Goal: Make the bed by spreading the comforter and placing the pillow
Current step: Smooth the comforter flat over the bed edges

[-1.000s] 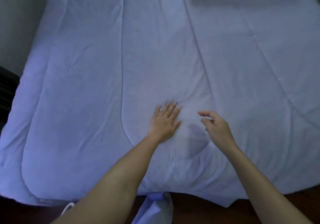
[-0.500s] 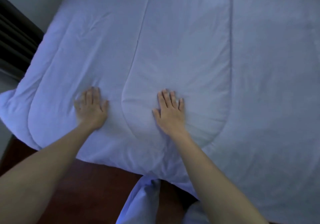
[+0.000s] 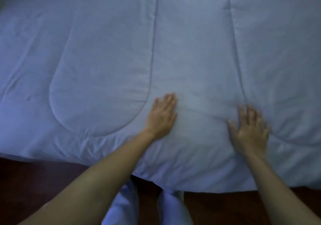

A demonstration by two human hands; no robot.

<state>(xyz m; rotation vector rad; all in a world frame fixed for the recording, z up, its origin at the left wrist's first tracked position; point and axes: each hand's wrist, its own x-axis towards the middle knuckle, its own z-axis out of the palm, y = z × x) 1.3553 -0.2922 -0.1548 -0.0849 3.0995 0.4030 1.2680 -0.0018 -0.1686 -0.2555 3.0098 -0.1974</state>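
The pale blue quilted comforter (image 3: 104, 68) lies spread flat over the bed, its near edge hanging above the dark reddish-brown floor (image 3: 34, 181). The left hand (image 3: 162, 117) rests palm down on it beside a curved stitch line, fingers straight and released. Further right, the right hand (image 3: 250, 130) also presses flat, fingers spread, grasping nothing.

This is a bedroom in a home. A big, soft blue comforter (image 3: 191, 42) lies spread out up to 12 o'clock. A dark brown floor (image 3: 34, 181) shows at 7 o'clock.
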